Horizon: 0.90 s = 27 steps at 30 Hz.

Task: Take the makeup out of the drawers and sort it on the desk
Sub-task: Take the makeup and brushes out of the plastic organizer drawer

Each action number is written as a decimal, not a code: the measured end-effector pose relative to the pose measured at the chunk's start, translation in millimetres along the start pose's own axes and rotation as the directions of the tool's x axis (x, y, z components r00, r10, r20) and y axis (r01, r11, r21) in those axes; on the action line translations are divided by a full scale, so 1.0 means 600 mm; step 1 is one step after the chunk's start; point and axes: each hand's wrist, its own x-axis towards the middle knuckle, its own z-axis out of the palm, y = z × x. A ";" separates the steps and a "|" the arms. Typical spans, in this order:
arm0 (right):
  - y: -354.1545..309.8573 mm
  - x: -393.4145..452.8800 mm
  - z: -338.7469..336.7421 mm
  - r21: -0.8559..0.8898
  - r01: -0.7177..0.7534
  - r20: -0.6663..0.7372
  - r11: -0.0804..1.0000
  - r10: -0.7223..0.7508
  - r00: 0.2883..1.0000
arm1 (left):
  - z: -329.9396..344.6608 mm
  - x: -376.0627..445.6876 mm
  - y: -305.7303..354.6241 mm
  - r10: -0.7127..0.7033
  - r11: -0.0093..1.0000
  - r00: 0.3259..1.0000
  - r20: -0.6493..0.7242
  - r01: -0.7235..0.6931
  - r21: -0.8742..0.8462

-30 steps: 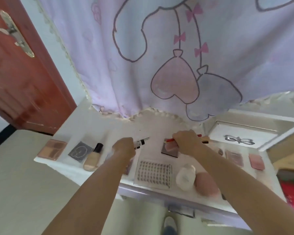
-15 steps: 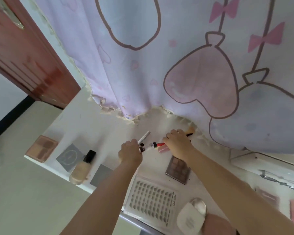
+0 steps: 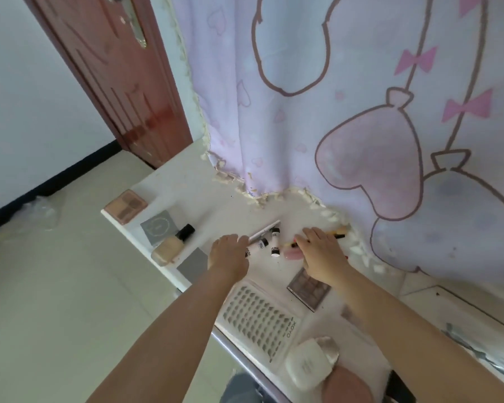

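A: How far along is the sort?

B: Well on, by the look of it. The worktop (image 3: 184, 181) already carries a pink palette (image 3: 125, 205), a grey compact (image 3: 159, 228), a foundation bottle (image 3: 172, 245), a lash tray (image 3: 259, 318), an eyeshadow palette (image 3: 308, 287) and a white compact (image 3: 308, 366). No drawer shows, so what remains inside cannot be judged.

A: And the hands?

B: The left hand (image 3: 227, 255) rests knuckles-up, fingers curled down at the near end of a white pencil (image 3: 264, 230); whether it grips the pencil or the small tubes (image 3: 269, 244) beside it cannot be told. The right hand (image 3: 322, 253) lies flat with fingers straight, pressing on a red-and-black pencil (image 3: 336, 235), just beside a pink piece (image 3: 291, 253).

A: Which way do the sticks point?

B: The white pencil's long axis runs from the left hand up and right toward the curtain (image 3: 332, 112). The red-and-black one lies nearly crosswise, its dark end poking out right of the fingers. The tubes lie close together between the hands, not quite parallel; lining them up looks like the step in hand
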 end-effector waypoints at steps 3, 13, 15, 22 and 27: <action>-0.045 0.003 -0.039 -0.031 0.050 -0.095 0.998 -0.052 0.994 | -0.019 -0.050 -0.030 -0.059 0.995 0.992 -0.114 0.068 0.070; -0.365 -0.011 -0.122 -0.057 0.370 -0.239 0.927 -0.373 0.897 | -0.010 -0.347 -0.243 -0.590 0.806 0.771 -0.239 0.576 -0.133; -0.453 -0.040 -0.127 -0.071 0.458 -0.236 0.886 -0.461 0.855 | 0.017 -0.430 -0.291 -0.690 0.723 0.684 -0.235 0.664 -0.190; -0.794 -0.180 -0.050 -0.125 0.718 -0.122 0.684 -0.729 0.673 | 0.148 -0.773 -0.431 -0.941 0.338 0.311 -0.135 0.877 -0.340; -1.032 -0.351 0.030 -0.104 0.866 -0.008 0.489 -0.871 0.491 | 0.248 -0.995 -0.494 -0.999 0.045 0.049 -0.002 0.899 -0.436</action>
